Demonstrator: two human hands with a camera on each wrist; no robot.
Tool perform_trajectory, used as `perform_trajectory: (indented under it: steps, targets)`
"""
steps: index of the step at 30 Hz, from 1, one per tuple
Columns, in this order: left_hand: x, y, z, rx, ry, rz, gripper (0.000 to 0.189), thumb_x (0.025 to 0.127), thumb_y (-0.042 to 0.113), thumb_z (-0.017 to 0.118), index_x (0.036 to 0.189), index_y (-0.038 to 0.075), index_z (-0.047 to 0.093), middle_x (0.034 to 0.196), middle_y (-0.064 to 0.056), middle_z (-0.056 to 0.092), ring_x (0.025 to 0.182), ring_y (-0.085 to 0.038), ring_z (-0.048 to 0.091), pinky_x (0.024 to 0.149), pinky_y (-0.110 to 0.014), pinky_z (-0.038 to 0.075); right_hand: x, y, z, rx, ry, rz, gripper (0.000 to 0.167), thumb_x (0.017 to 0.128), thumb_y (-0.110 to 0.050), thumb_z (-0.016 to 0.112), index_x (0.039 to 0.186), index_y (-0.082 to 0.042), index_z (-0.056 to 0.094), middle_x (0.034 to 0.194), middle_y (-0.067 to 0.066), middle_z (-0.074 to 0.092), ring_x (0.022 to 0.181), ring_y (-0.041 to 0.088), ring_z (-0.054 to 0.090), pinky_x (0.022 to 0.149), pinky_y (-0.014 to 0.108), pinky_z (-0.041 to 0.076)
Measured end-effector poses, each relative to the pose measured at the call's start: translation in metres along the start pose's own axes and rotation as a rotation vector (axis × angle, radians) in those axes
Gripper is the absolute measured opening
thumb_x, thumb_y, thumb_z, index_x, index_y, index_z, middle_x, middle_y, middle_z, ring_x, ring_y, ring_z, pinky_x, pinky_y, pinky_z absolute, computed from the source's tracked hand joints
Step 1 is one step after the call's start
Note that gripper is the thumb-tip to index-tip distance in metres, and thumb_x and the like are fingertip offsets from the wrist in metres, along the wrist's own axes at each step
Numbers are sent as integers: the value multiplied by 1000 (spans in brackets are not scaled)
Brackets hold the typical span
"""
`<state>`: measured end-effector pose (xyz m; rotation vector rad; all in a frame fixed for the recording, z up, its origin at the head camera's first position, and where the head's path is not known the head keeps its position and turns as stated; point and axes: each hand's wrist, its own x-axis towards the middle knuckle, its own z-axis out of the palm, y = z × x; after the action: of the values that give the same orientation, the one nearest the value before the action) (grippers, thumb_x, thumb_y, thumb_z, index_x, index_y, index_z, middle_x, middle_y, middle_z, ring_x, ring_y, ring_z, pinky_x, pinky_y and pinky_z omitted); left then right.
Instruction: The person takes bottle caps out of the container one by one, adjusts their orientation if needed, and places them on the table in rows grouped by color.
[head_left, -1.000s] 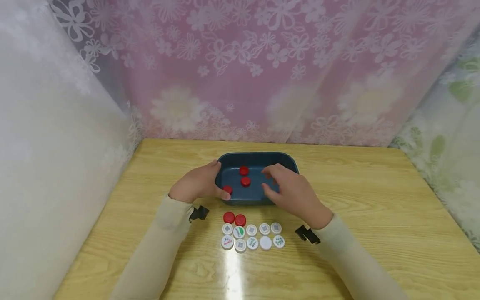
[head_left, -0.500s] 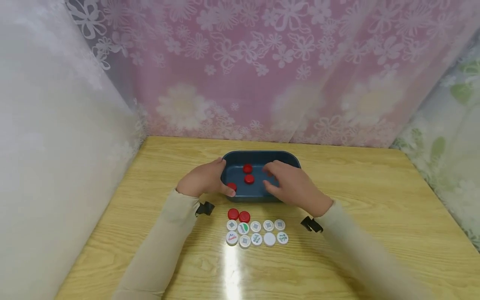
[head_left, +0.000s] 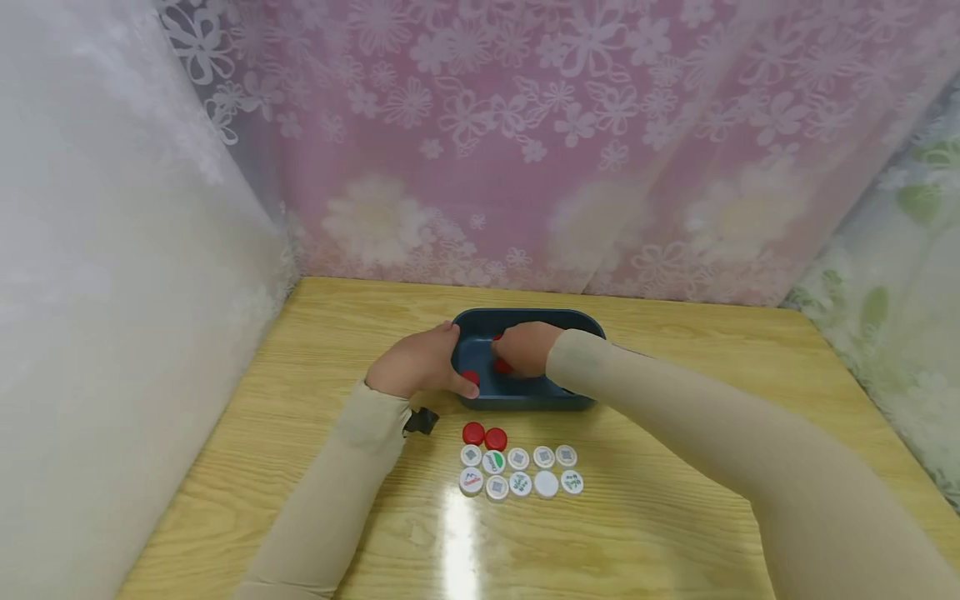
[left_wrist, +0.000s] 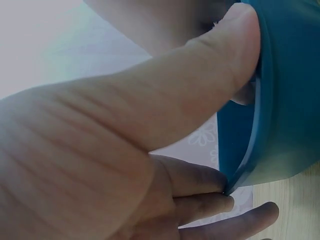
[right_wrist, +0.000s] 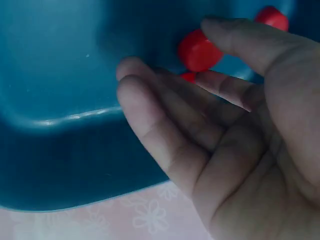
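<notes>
My left hand (head_left: 417, 363) grips the left end of a dark blue plastic tub (head_left: 528, 403), its thumb (left_wrist: 200, 85) over the rim and fingers at the edge. Inside the tub, my right hand (head_left: 531, 348) reaches leftward and down over red bottle caps. The right wrist view has its fingers (right_wrist: 150, 120) loosely bent, with the thumb beside a red cap (right_wrist: 200, 51). Another red cap (right_wrist: 272, 18) lies farther off there, and a sliver of red shows behind a finger. In the head view, a red cap (head_left: 471, 377) sits by my left thumb.
On the wooden table (head_left: 675, 467) before the tub lie two red caps (head_left: 473, 433) side by side. Two rows of white caps (head_left: 520, 483) lie nearer me. A pink flowered curtain (head_left: 480, 167) hangs behind the table, and pale cloth (head_left: 112, 250) hangs at left.
My right hand has swung left inside the tub, from its right side to above the middle red caps, and the forearm now crosses the tub's right end. The left hand keeps its grip.
</notes>
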<state>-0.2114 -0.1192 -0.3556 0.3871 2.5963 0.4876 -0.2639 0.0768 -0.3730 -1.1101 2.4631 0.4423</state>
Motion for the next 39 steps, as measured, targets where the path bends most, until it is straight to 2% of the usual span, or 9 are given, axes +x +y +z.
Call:
perform_trajectory:
  steps: [3,12,19,23,27,30,32,35,39]
  targets:
    - [1,0,1,-2,3,-1,113,82,53,85,165,7,23,173,-9,17,156,-28,27,122,-47,32,7,-4,0,-57,-11,12,24,98,-21,74,119,-9,70,96,6,72,83,20,65,90,39,59]
    - [2,0,-1,-6,7,-10,115,81,53,86,165,7,23,173,-9,17,155,-30,27,122,-47,32,18,-8,-1,-99,-15,4,17,101,-17,69,114,-8,74,102,8,75,93,24,70,97,42,57]
    - [0,1,-1,-8,-7,-9,114,83,52,85,165,7,22,173,-10,15,156,-30,27,122,-48,32,17,-4,-7,-118,40,-3,18,99,-22,71,111,-9,73,92,5,72,82,19,68,84,39,61]
    - [1,0,-1,-18,-6,-11,115,83,52,85,166,6,19,173,-11,15,156,-30,26,122,-48,32,0,-3,-25,22,209,44,27,96,-28,73,114,-9,67,89,2,64,75,17,60,74,33,58]
    - [1,0,-2,-31,-12,-19,116,83,52,85,165,5,19,173,-12,14,156,-31,25,122,-48,32,-41,-15,-35,199,511,45,19,94,-22,71,103,-10,59,89,2,57,73,18,51,67,32,48]
    - [2,1,-1,-31,-15,-17,116,82,52,85,165,5,19,173,-12,14,156,-31,24,122,-48,33,-75,-28,-23,265,775,-25,17,91,-16,70,101,-10,59,97,3,58,79,17,52,66,30,49]
    - [2,1,-1,-27,-10,-13,116,82,53,85,165,4,20,173,-12,15,156,-31,25,122,-48,33,-96,-37,-8,283,902,-66,20,89,-14,72,103,-9,60,106,5,60,88,18,56,72,30,52]
    - [2,2,-1,-25,-8,-12,116,82,53,85,165,4,20,173,-11,16,157,-31,24,122,-48,32,-120,-49,18,326,955,-58,27,87,-13,76,107,-9,59,109,3,61,95,17,57,78,31,55]
    - [2,1,-1,-14,-12,-10,116,83,52,84,165,4,18,173,-11,15,157,-31,23,123,-49,31,-135,-64,52,350,864,40,26,86,-18,80,102,-14,60,97,-4,59,85,11,53,69,25,53]
